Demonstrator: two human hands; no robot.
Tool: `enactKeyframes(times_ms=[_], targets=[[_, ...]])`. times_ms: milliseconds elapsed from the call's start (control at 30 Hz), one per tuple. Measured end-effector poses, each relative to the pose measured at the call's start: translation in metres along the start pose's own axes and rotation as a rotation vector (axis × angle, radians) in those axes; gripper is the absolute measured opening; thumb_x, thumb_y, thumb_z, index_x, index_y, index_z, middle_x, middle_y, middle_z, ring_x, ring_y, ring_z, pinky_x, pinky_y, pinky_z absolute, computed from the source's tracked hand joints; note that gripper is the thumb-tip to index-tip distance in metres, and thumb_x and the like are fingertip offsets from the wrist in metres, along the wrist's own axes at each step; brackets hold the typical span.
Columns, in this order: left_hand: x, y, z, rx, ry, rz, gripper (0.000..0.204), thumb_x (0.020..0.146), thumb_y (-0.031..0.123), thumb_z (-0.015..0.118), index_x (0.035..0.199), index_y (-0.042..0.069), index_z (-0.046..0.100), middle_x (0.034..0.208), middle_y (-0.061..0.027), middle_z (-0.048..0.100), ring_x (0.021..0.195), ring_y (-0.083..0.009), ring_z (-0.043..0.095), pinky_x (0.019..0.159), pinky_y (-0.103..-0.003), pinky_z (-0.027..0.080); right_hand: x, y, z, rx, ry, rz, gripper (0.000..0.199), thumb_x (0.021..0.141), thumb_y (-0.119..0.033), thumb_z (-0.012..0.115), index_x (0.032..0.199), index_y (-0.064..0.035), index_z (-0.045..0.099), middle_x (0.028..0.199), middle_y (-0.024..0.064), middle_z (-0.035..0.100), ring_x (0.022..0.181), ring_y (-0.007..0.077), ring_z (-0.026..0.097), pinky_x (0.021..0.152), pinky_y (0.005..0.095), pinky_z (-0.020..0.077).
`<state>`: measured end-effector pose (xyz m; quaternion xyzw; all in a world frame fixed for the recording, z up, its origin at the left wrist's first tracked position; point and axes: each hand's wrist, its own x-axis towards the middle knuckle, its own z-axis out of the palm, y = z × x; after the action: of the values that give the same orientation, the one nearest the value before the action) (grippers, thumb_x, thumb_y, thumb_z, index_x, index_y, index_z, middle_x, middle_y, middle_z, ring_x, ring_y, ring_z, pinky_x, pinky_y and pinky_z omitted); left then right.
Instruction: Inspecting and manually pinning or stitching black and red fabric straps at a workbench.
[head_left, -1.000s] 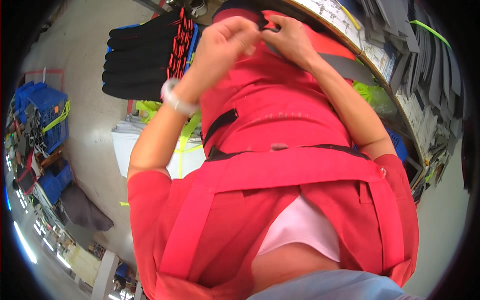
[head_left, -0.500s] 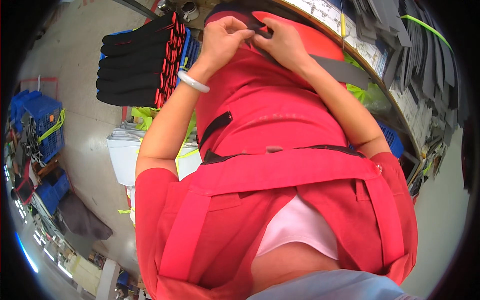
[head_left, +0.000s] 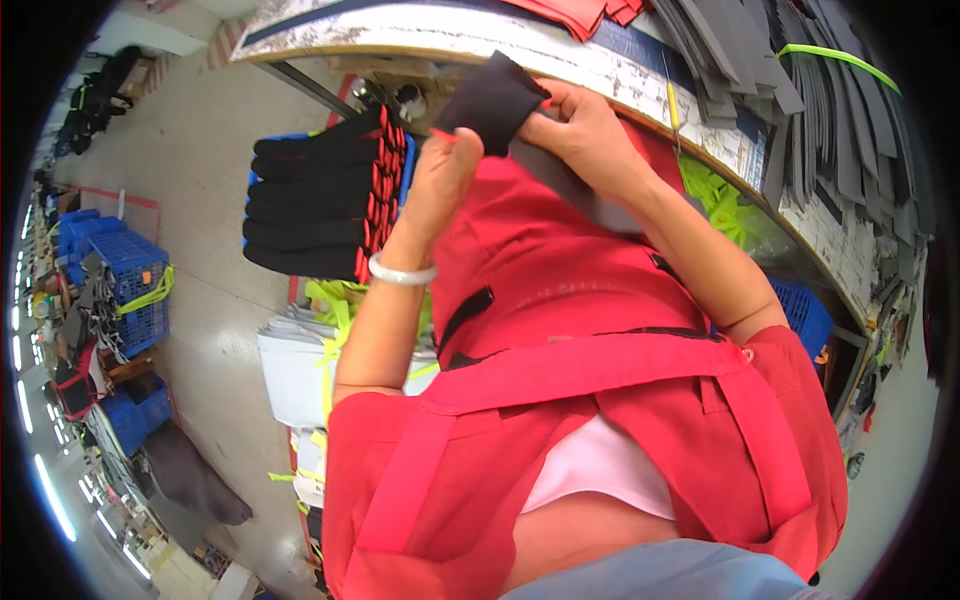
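Left hand (head_left: 440,175) fingertips hidden behind small black fabric piece (head_left: 492,100). Right hand (head_left: 583,130) thumb side tucked under same piece. Grey fabric strip (head_left: 580,190) partly covered by right wrist. Grey stacked sheets (head_left: 810,90) on worktable cut off by picture rim. Floor clutter far left too small to identify.

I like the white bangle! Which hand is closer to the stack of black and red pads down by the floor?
Left. The left hand is just right of the stacked black and red pads; the right hand is farther right, holding a black fabric piece.

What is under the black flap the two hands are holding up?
Under the black flap lies red fabric with a grey strip. The left hand and right hand cover part of it.
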<state>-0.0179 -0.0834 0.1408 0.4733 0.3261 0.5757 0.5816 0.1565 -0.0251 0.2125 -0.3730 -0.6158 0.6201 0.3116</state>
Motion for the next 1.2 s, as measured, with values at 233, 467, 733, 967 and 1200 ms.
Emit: enactKeyframes(times_ms=[233,467,733,967,1200], targets=[[0.034,0.077,0.049,-0.526,0.274,0.230,0.046,0.096,0.016,0.046,0.138,-0.002,0.036,0.130,-0.0218,0.050,0.125,-0.0355,0.047,0.103,-0.047,0.041,-0.011,-0.015,0.013,-0.585,0.212,-0.648,0.045,0.078,-0.022,0.074,0.116,-0.0059,0.056,0.093,0.0078,0.061,0.086,0.0234,0.059,0.077,0.0340,0.0451],[0.036,-0.017,0.015,-0.919,0.317,-0.106,0.032,0.094,0.019,0.056,0.116,-0.004,0.053,0.093,-0.0098,0.060,0.093,-0.0249,0.058,0.091,-0.041,0.048,-0.027,0.036,0.021,-1.023,-0.125,-0.470,0.062,0.075,-0.012,0.066,0.133,-0.0143,0.046,0.141,0.0078,0.044,0.114,0.0322,0.054,0.086,0.0436,0.0468],[0.030,-0.064,0.022,-0.876,0.432,-0.239,0.029,0.096,0.028,0.056,0.103,0.000,0.054,0.084,-0.0080,0.060,0.097,-0.0254,0.060,0.096,-0.041,0.047,-0.027,0.072,-0.001,-0.969,-0.260,-0.263,0.052,0.073,-0.004,0.057,0.124,-0.0124,0.047,0.116,0.0146,0.058,0.093,0.0390,0.062,0.070,0.0486,0.0521],[0.051,-0.093,0.028,-1.008,0.485,-0.317,0.017,0.091,0.018,0.062,0.091,0.002,0.058,0.080,-0.0084,0.061,0.081,-0.0268,0.063,0.081,-0.042,0.054,0.018,0.094,-0.006,-1.021,-0.309,-0.112,0.025,0.077,-0.006,0.053,0.102,-0.0033,0.054,0.108,0.0173,0.057,0.090,0.0392,0.062,0.072,0.0495,0.0506],[0.067,-0.120,0.010,-0.929,0.611,-0.403,0.021,0.077,0.016,0.065,0.061,0.006,0.057,0.067,-0.0100,0.062,0.061,-0.0233,0.060,0.064,-0.036,0.052,0.060,0.116,-0.006,-0.984,-0.511,0.111,0.032,0.079,-0.019,0.061,0.105,0.0010,0.059,0.105,0.0249,0.063,0.098,0.0401,0.062,0.081,0.0472,0.0502]])
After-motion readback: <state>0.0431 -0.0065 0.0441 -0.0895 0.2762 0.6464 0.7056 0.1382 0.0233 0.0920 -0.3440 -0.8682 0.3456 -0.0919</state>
